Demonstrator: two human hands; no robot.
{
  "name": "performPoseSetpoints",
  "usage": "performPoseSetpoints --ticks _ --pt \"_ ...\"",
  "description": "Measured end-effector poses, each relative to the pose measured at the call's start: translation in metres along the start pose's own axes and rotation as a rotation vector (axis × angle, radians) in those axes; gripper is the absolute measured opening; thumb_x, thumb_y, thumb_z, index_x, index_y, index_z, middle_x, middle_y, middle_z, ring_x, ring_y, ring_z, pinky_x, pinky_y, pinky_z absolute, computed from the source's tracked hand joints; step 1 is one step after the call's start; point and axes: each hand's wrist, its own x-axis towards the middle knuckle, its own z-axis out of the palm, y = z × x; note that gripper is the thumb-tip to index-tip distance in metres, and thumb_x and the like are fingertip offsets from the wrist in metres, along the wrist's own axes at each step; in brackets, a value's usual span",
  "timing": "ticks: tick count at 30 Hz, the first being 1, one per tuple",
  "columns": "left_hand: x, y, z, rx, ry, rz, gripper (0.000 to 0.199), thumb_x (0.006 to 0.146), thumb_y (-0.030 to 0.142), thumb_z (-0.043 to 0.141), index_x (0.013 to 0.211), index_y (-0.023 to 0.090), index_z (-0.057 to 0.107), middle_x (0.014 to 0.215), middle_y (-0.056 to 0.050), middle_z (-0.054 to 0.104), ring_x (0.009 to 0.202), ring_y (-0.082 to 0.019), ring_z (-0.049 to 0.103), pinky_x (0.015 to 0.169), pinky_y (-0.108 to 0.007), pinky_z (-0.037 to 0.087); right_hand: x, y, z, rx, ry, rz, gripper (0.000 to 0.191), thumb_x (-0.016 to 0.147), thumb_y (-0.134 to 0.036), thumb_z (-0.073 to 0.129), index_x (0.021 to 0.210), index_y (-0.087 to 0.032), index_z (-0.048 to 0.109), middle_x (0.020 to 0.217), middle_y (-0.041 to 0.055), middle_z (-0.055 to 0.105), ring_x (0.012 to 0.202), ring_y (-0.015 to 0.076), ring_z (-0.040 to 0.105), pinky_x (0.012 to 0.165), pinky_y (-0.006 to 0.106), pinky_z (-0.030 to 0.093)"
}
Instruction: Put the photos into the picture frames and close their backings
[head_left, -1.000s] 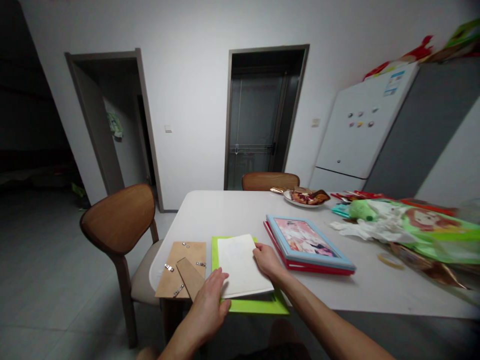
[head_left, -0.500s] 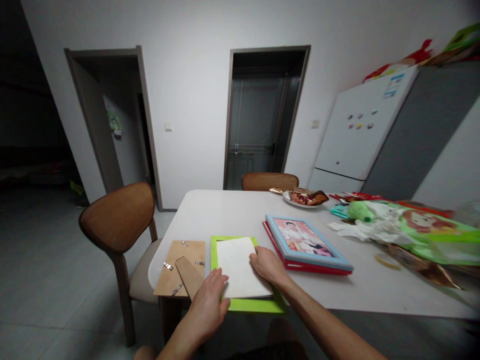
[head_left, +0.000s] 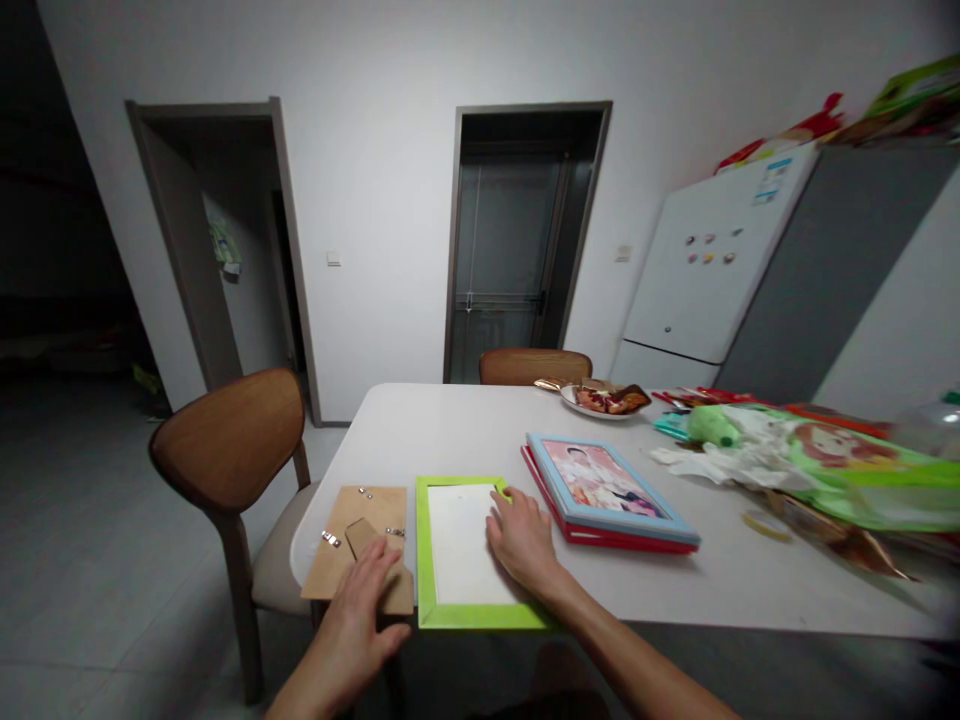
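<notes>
A green picture frame (head_left: pixel 425 560) lies near the table's front edge, with a white sheet (head_left: pixel 459 545) set inside its border. My right hand (head_left: pixel 521 540) rests on the sheet's right side, fingers curled near the frame's upper right corner, holding nothing that I can see. To the left lies a brown backing board (head_left: pixel 330 570) with small metal clips and a stand flap (head_left: pixel 360 537). Over the lower part of this board is my left hand (head_left: pixel 364 610), fingers stretched out and thumb apart; whether it touches the board is unclear.
Right of the green frame, a blue picture frame (head_left: pixel 615 490) with a photo lies on top of a red one (head_left: pixel 585 535). Farther back is a plate of food (head_left: pixel 604 402). Bags and crumpled tissue (head_left: pixel 757 455) cover the table's right side. A chair (head_left: pixel 232 430) stands at left.
My left hand has moved left from the green frame to over the backing board. The white sheet now sits straight within the frame's border. My right hand lies flatter over its right side.
</notes>
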Motion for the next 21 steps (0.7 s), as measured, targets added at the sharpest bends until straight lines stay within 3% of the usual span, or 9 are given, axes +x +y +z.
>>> performPoseSetpoints --ticks 4,8,11,16,19,21 --pt "-0.007 -0.045 -0.022 0.27 -0.017 -0.196 0.064 0.056 0.017 0.058 0.119 0.014 0.041 0.132 -0.014 0.032 0.124 -0.028 0.021 0.099 -0.05 0.019 0.002 -0.035 -0.004 0.1 -0.012 -0.198 0.04 0.078 -0.032 0.04 0.115 -0.02 0.046 0.12 0.0094 0.043 0.109 0.0225 0.035 0.087 0.034 0.024" --pt "-0.007 -0.068 -0.02 0.351 0.075 -0.15 0.053 0.065 0.022 0.053 0.116 0.013 0.043 0.13 -0.012 0.036 0.122 -0.025 0.027 0.099 -0.043 0.026 0.016 -0.044 0.0 0.043 -0.087 -0.174 0.042 0.078 -0.035 0.038 0.115 -0.017 0.045 0.123 0.0123 0.041 0.112 0.0246 0.033 0.088 0.038 0.022" --pt "-0.007 -0.072 -0.013 0.394 0.111 -0.117 0.051 0.067 0.024 0.052 0.116 0.012 0.043 0.129 -0.012 0.038 0.121 -0.025 0.03 0.099 -0.041 0.028 0.02 -0.031 0.007 -0.018 -0.17 -0.146 0.04 0.078 -0.041 0.036 0.104 -0.015 0.052 0.11 0.0148 0.05 0.101 0.0265 0.042 0.081 0.04 0.028" --pt "-0.008 -0.068 -0.015 0.416 0.12 -0.1 0.051 0.065 0.022 0.053 0.114 0.011 0.045 0.126 -0.013 0.042 0.117 -0.025 0.036 0.098 -0.039 0.03 0.019 -0.016 0.011 -0.068 -0.163 -0.117 0.043 0.077 -0.045 0.035 0.095 -0.012 0.055 0.101 0.0163 0.052 0.096 0.027 0.044 0.078 0.039 0.029" --pt "-0.009 -0.066 -0.02 0.391 0.131 -0.092 0.047 0.065 0.02 0.052 0.111 0.012 0.048 0.123 -0.012 0.046 0.114 -0.024 0.04 0.097 -0.038 0.032 0.017 -0.022 0.005 -0.041 -0.142 -0.092 0.043 0.077 -0.044 0.036 0.096 -0.011 0.055 0.103 0.0166 0.052 0.097 0.0265 0.043 0.081 0.039 0.027" --pt "-0.01 -0.065 -0.022 0.365 0.144 -0.087 0.044 0.065 0.02 0.052 0.109 0.014 0.05 0.121 -0.011 0.049 0.112 -0.023 0.043 0.096 -0.038 0.034 0.01 -0.035 0.001 0.02 -0.127 -0.156 0.043 0.078 -0.043 0.036 0.101 -0.012 0.054 0.109 0.0161 0.049 0.102 0.0261 0.041 0.083 0.039 0.026"
